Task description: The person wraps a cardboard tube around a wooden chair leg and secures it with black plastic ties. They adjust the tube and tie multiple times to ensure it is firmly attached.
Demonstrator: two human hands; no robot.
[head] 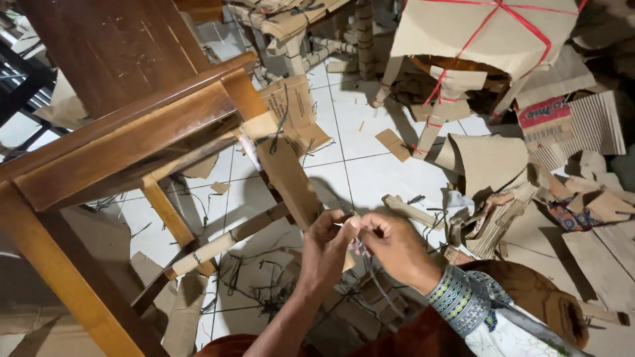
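Note:
My left hand [325, 246] and my right hand [395, 248] meet low in the middle of the head view, fingertips pinched together on a thin dark strap [362, 253] that trails down between them. Just beyond my hands stands a wooden chair leg wrapped in brown cardboard [289, 177]. It belongs to a brown wooden chair [126, 132] lying tilted at the left, with a cardboard-wrapped rung [228, 239] lower down. My right wrist wears a patterned sleeve cuff.
A second chair wrapped in cardboard and tied with red string [486, 33] stands at the upper right. Cardboard sheets and scraps [562, 192] pile up on the right. Cut dark strap pieces [264, 291] litter the white tiled floor [377, 172].

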